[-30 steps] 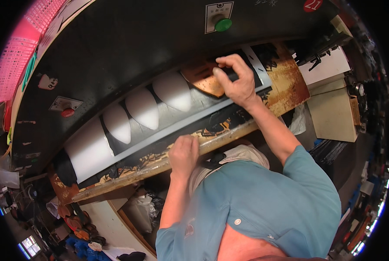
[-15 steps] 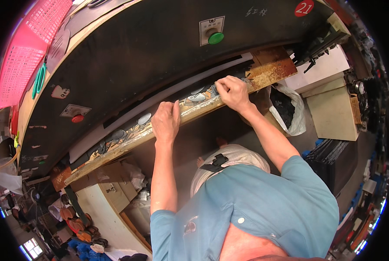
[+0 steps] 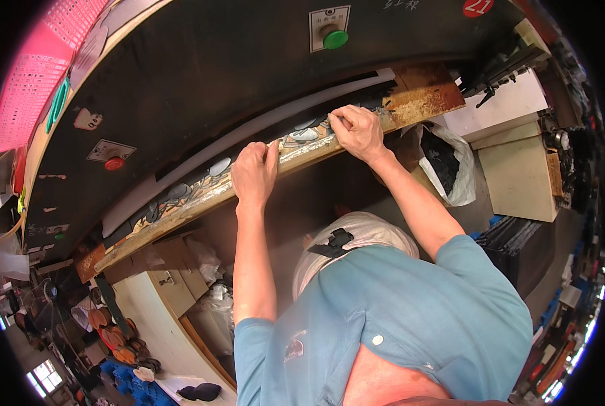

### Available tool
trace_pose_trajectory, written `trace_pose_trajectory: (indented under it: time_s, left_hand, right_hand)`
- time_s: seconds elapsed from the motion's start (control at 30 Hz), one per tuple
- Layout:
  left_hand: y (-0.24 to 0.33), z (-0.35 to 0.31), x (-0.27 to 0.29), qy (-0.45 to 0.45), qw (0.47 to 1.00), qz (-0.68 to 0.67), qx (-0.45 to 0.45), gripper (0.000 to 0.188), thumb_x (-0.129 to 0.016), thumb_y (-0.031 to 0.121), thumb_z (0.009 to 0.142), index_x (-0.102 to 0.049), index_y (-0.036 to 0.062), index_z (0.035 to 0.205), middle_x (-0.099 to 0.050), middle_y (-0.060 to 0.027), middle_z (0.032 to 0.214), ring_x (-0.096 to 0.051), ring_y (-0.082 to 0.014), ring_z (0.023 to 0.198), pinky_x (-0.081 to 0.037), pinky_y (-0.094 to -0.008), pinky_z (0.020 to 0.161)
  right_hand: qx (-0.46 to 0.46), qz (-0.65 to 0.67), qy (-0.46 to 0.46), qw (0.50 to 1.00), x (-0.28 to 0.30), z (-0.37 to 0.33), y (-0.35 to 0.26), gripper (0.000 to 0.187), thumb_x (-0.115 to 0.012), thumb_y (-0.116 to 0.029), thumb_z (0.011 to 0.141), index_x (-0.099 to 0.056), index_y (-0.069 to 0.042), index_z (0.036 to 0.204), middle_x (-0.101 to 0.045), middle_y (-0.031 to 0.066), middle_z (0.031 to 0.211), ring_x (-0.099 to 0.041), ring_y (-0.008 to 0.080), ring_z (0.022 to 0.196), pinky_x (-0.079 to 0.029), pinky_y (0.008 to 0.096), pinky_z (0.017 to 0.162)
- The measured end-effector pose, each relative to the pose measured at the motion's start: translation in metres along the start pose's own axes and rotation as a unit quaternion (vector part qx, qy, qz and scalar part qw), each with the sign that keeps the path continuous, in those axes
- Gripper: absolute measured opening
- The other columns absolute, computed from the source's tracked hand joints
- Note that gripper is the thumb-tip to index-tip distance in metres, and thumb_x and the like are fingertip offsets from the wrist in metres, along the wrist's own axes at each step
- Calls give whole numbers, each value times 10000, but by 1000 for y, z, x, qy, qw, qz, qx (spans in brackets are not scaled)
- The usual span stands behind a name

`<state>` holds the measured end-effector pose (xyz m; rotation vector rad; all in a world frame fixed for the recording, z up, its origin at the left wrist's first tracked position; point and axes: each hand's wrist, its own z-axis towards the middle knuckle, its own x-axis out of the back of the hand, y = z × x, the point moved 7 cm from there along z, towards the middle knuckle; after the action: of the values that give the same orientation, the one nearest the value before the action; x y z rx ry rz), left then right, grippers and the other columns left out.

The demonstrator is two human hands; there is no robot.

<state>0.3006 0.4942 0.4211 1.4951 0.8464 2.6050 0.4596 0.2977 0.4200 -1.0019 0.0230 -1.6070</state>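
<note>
My left hand (image 3: 253,172) rests at the front edge of a long wooden board (image 3: 174,227) under a black machine. Its fingers are curled together at the edge; what they hold, if anything, is hidden. Farther right on the same edge is my right hand (image 3: 360,132), thumb and forefinger pinched near the tips. Anything in that pinch is too small to make out. Between and beside the hands lie grey and dark flat cut pieces (image 3: 304,135), overlapping light-brown scraps. Behind them runs a pale strip (image 3: 248,139) along the machine's underside.
The black machine front (image 3: 214,88) carries a green button (image 3: 335,39) and a red button (image 3: 115,163). A pink basket (image 3: 35,88) and green-handled scissors (image 3: 58,105) sit at the upper left. A white bag of black scraps (image 3: 461,179) stands right, beside a beige box (image 3: 519,172).
The whole view has shifted slightly. Both hands stay at the board's edge; my right hand's thumb and forefinger now show a clearer pinch.
</note>
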Motion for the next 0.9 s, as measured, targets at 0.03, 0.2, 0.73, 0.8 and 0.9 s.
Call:
trace_pose_trajectory:
  time_s: [0.03,0.2,0.73,0.8,0.9]
  left_hand:
    - [1,0,0,0,1000,1,-2,389,-749,288,986,-595,23,746,-658,-148,787,-672,-381,774,-535,-492,683]
    - [0,-1,-1,-8,1000,3,9,394,-756,296,976,-586,22,749,-649,-156,804,-666,-378,818,-531,-502,712]
    - [-9,4,-3,-53,996,-74,-10,354,-823,123,902,-525,45,728,-551,-140,720,-581,-364,682,-450,-479,599]
    - [-12,4,-3,-54,994,-99,-5,357,-825,106,894,-524,47,711,-554,-138,715,-576,-359,672,-446,-474,591]
    - [-16,11,-3,-91,982,-162,19,260,-806,74,904,-607,25,744,-601,-140,712,-603,-343,650,-471,-444,592]
  right_hand:
    - [-1,3,-7,1000,-2,0,3,60,-772,-92,895,-728,-56,879,-601,61,673,-603,275,589,-479,396,614]
    - [-29,26,-36,999,-4,-3,9,75,-768,-106,932,-738,-41,913,-604,39,677,-601,199,604,-468,353,610]
    - [-67,-181,-259,946,-25,121,148,510,-591,-293,1073,-588,87,1414,-592,252,1464,-509,426,1403,-384,461,1219]
    - [-84,-278,-117,950,-9,138,151,492,-653,-291,1037,-634,57,1384,-662,237,1366,-586,433,1298,-447,490,1143]
    - [-222,-61,-79,970,-13,136,136,543,-703,-305,1012,-624,49,1416,-650,231,1418,-608,361,1335,-483,441,1127]
